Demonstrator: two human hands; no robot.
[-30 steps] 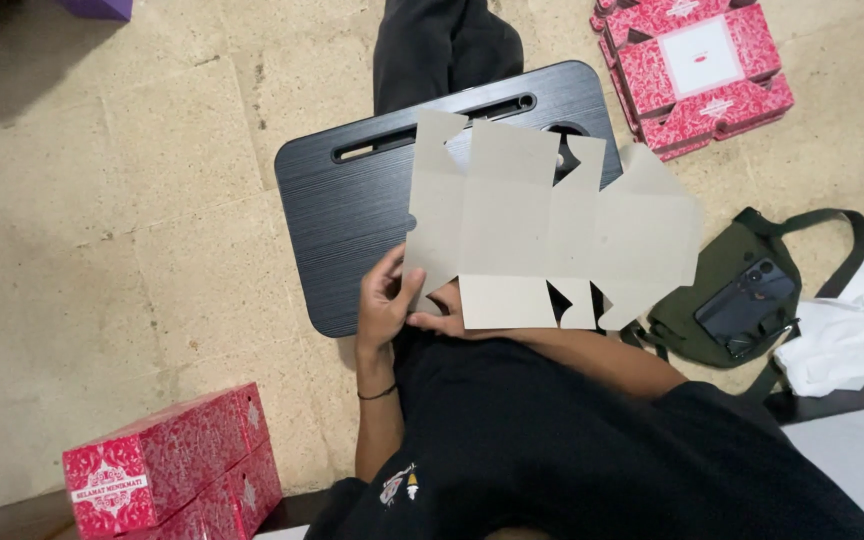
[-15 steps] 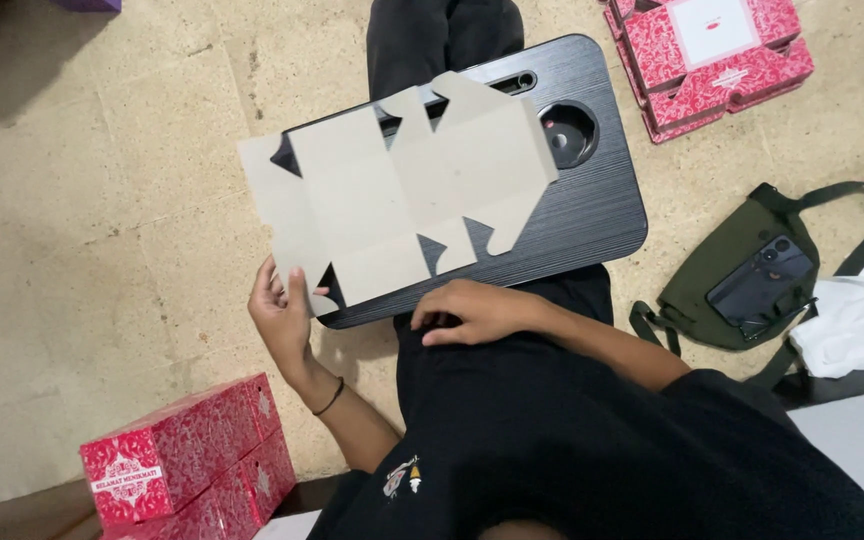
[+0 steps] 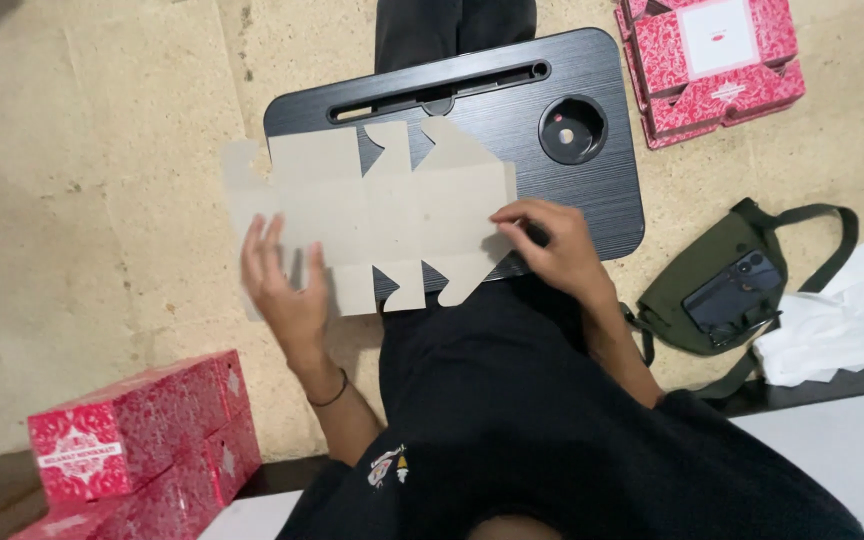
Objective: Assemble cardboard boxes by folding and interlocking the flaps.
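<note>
Between the hands lies a flat, die-cut cardboard blank, plain grey-brown with notched flaps, resting on a black wood-grain lap desk. Left hand, fingers spread, palm up, supports its left edge; right hand, fingers curled, pinches its right edge. Red patterned boxes sit below the left hand.

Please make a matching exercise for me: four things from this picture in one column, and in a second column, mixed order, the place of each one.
Things:
1. flat cardboard blank
2. phone
3. folded red boxes
4. black lap tray

Places:
A. on the green bag
B. on the floor, by the left hand
C. across the legs
D. held between both hands, right hand on its edge

Pairs: 1-D, 2-A, 3-B, 4-C
</note>
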